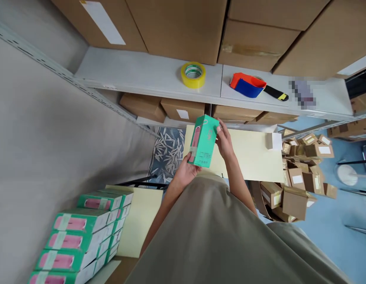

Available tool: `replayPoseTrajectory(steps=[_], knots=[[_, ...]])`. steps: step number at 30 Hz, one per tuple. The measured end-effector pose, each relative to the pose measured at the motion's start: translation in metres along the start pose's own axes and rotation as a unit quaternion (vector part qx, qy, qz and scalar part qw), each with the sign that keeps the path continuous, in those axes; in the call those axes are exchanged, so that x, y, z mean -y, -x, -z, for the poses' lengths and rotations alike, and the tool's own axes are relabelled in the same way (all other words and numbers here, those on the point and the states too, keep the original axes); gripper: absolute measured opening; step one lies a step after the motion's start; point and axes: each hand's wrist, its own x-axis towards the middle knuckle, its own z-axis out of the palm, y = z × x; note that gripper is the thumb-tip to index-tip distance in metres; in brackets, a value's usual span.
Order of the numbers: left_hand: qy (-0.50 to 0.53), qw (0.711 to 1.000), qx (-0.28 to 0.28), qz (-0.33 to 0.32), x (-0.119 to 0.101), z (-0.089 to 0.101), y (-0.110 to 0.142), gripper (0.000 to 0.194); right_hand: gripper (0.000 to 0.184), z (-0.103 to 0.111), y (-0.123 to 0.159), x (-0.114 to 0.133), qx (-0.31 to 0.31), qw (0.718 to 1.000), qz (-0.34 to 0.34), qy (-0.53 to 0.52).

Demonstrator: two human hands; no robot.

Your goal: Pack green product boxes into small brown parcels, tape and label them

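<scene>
A green carton (209, 138) with a pink bottle-like picture on one side is held upright, slightly tilted, between my two hands. My left hand (186, 170) grips its lower left edge, thumb on the pictured side near a pale strip. My right hand (225, 139) closes on the upper right edge, fingers against that side. Beneath the carton lies a cream tabletop (251, 152). A small white box (274, 141) stands at the table's right end, apart from both hands.
A shelf (159, 75) ahead holds yellow tape (193, 75), a red-and-blue tape dispenser (248, 84), a black-and-yellow cutter (276, 93) and big brown boxes (177, 27). Stacked green cartons (70, 223) stand lower left. Small brown boxes (295, 203) pile up at right. White scraps (171, 152) litter the floor.
</scene>
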Motion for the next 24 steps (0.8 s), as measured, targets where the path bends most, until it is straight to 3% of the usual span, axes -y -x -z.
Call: replayPoseTrajectory(steps=[4, 11, 15, 18, 21, 24], knots=[[-0.013, 0.999, -0.038, 0.012, 0.004, 0.005, -0.003, 0.050, 0.076, -0.005, -0.005, -0.012, 0.022, 1.000, -0.020, -0.011], [-0.099, 0.990, -0.049, -0.087, 0.017, -0.009, 0.007, 0.081, 0.069, 0.014, -0.001, -0.021, -0.020, 0.999, -0.047, 0.010], [-0.118, 0.985, -0.065, -0.110, 0.022, -0.016, 0.006, 0.083, 0.073, 0.022, -0.002, -0.020, -0.016, 0.999, -0.047, 0.003], [-0.073, 0.993, -0.057, -0.080, 0.024, -0.013, 0.001, 0.072, 0.076, 0.027, -0.001, -0.021, -0.007, 0.999, -0.044, -0.010], [-0.020, 0.998, -0.053, 0.003, 0.026, -0.007, -0.004, 0.051, 0.074, 0.031, 0.001, -0.023, 0.001, 0.999, -0.025, -0.021], [-0.018, 0.998, -0.047, 0.044, 0.029, -0.006, -0.007, 0.046, 0.066, 0.035, 0.004, -0.025, -0.011, 1.000, 0.004, -0.021]])
